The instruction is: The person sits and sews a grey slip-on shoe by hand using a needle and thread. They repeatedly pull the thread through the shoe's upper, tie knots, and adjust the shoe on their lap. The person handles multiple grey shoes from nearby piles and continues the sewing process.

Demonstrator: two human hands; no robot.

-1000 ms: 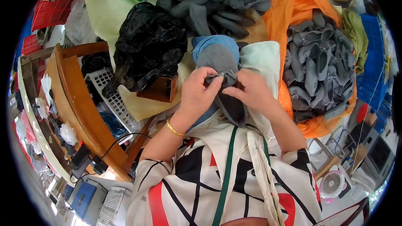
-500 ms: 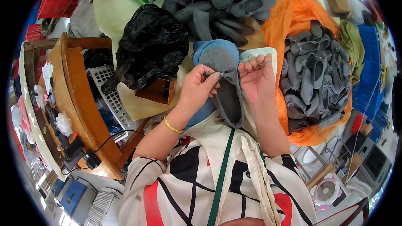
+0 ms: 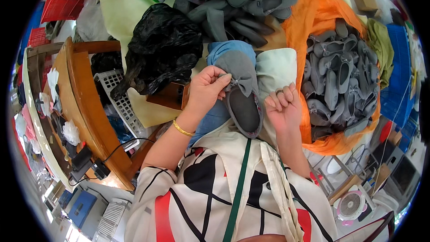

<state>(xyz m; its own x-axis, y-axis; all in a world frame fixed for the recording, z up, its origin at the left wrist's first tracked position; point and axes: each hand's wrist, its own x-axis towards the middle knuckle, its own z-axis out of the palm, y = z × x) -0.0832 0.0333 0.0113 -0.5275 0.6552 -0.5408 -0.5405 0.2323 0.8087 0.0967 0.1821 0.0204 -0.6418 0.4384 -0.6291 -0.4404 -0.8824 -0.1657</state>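
Slipper (image 3: 244, 105), grey and bow-trimmed, lies before you over blue fabric (image 3: 228, 47), toe pointing away, heel toward you, its long axis angling slightly rightward at the heel. Your left hand (image 3: 208, 86) is nearer, touching it from the left, thumb and finger pinching the bow (image 3: 244, 84). Your right hand (image 3: 283, 105) hangs apart, just right of the opening, fingers curled; I cannot tell whether they hold anything. Farther right, an orange sack (image 3: 309, 13) holds grey slippers (image 3: 332, 65).
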